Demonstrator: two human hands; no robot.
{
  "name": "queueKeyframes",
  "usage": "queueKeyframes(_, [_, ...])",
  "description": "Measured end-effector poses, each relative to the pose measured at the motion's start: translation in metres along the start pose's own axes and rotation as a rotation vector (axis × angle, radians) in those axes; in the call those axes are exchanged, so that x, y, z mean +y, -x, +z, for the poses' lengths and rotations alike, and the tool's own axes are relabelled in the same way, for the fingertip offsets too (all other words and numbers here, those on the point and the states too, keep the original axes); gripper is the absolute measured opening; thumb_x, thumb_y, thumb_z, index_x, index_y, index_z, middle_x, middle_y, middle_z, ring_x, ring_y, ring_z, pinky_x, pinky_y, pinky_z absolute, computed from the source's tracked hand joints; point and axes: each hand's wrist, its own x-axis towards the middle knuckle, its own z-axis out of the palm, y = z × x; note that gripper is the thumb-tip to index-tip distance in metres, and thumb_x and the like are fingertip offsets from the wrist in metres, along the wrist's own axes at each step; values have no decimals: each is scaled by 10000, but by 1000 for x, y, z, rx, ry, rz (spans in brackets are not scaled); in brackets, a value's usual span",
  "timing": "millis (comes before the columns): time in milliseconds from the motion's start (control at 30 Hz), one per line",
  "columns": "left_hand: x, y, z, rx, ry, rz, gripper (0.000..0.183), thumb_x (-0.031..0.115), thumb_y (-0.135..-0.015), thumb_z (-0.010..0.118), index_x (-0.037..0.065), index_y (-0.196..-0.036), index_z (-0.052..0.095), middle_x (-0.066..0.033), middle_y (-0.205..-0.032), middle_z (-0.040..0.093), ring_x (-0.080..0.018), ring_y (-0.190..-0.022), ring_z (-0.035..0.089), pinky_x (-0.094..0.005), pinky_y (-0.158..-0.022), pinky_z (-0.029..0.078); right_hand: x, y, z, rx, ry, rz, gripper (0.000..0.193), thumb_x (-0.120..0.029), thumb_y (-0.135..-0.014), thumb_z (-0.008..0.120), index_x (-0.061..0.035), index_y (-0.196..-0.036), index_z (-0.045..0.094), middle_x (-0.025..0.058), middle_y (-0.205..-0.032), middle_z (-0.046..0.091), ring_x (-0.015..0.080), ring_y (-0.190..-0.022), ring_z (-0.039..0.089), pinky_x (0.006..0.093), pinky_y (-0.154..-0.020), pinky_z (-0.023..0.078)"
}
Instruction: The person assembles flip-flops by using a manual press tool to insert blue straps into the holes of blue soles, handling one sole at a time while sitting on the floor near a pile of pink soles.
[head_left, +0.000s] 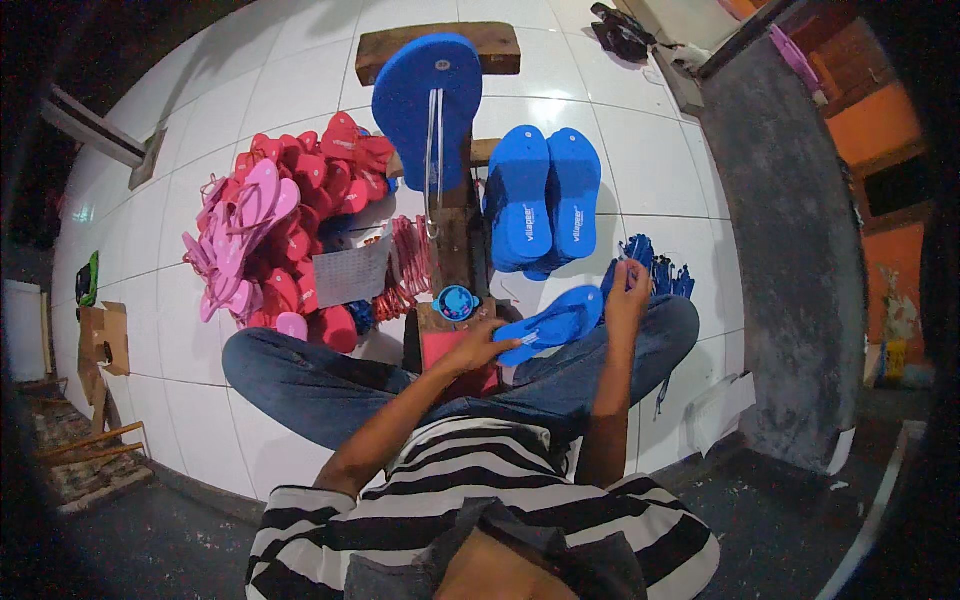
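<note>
- Pale tiles floor the room, giving the piles flat ground.
- Left hand clamps one end of the blue sandal toward 4 o'clock, presumably steadying it.
- Right hand, apart at 3 o'clock, is bent beside blue straps; its grip is too small to tell.
- Blue soles, 1 o'clock, stacked probably for reach.
- Wooden stand, 12 o'clock, backs a large sole.

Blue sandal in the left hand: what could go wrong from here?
The left hand grips the blue sandal near one end, so it could twist or slip. The stacked blue soles stand close beyond it, so a bump might topple them. The blue straps bunched by the right knee could tangle.
</note>
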Motion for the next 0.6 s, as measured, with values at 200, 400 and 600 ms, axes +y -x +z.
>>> queueKeyframes(200, [-8,-53,32,68,-185,-31,486,277,-846,664,-30,-1192,518,-176,-957,650,-258,-809,641,-376,-735,505,-30,6,5,41,-84,-19,287,-271,-922,557,-23,-1064,585,168,-1075,551,303,-961,559,387,-877,441])
queueKeyframes(400, [-42,-7,20,321,-1033,358,561,255,-773,679,0,-1228,471,-223,-1114,554,-398,-931,606,-473,-815,494,-37,29,19,-124,-421,28,202,-190,-956,522,5,-971,574,37,-760,585,108,-713,562,247,-677,458])
queueKeyframes(600, [-39,48,-10,104,-1036,-166,510,194,-759,667,-31,-1172,469,-263,-1137,533,-429,-949,587,-478,-787,510,-57,63,55,-467,-533,53,171,-174,-948,533,-10,-968,579,30,-753,579,87,-689,543,236,-630,447])
